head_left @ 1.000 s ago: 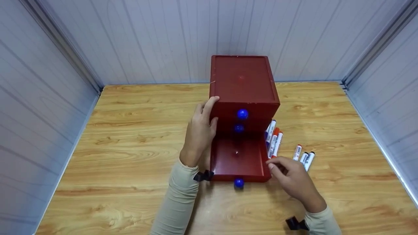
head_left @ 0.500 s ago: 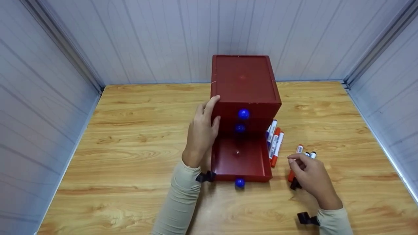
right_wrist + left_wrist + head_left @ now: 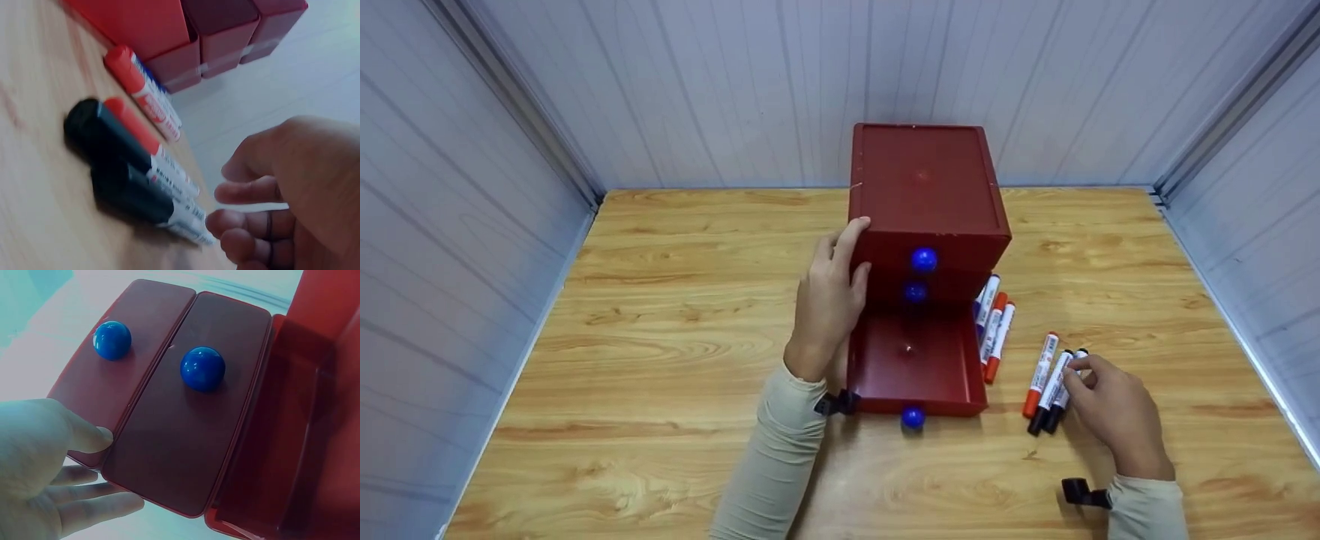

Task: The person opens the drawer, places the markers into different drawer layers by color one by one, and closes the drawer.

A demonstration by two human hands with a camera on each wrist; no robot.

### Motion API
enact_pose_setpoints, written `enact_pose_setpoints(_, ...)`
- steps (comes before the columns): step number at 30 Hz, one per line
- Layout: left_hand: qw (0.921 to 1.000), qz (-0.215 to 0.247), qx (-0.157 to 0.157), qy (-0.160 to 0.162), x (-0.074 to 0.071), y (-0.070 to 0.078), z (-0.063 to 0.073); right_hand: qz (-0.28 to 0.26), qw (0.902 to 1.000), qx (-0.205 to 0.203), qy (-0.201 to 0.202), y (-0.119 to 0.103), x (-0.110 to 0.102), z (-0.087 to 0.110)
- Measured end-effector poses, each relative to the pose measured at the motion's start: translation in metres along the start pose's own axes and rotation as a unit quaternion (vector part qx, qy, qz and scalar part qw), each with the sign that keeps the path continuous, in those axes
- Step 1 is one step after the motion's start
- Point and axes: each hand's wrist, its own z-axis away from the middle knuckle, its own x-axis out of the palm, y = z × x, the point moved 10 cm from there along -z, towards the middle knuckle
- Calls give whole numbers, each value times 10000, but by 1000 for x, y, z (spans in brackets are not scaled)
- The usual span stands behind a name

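Note:
A red drawer cabinet [image 3: 926,180] with round blue knobs [image 3: 924,259] stands upright on the table, its bottom drawer [image 3: 915,409] pulled out and bare inside. My left hand [image 3: 826,304] rests against the cabinet's left front corner. In the left wrist view its thumb [image 3: 93,437] touches the drawer fronts while the straight fingers lie along the side. My right hand [image 3: 1117,409] hovers beside two black-capped markers [image 3: 132,191] and a red-capped marker [image 3: 1041,375]. Its fingers are loosely bent, with nothing between thumb and fingertips in the right wrist view.
Several more markers [image 3: 996,341], with red and blue caps, lie along the cabinet's right side. Pale panel walls [image 3: 735,90] enclose the wooden table [image 3: 660,360] at the back and both sides.
My right hand has moved right, from the open drawer's right edge to the black-capped markers. The left hand has stayed on the cabinet; the whole view has shifted slightly.

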Motion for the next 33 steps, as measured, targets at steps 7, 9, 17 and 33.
enact_pose_setpoints(7, 10000, 27, -34, 39, 1, 1, 0, 73, 9973, 416, -606, 16, 14, -3)
enact_pose_setpoints(9, 10000, 17, -38, 53, 1, 1, 1, 94, 9972, 393, -632, 18, 15, -4)
enact_pose_setpoints(17, 9999, -30, -24, 115, 2, 3, 1, -23, 9964, 418, -738, 19, 18, -4)
enact_pose_setpoints(33, 10000, -11, 26, 3, 4, 2, 2, 143, 9959, 540, -714, 24, 18, -3)
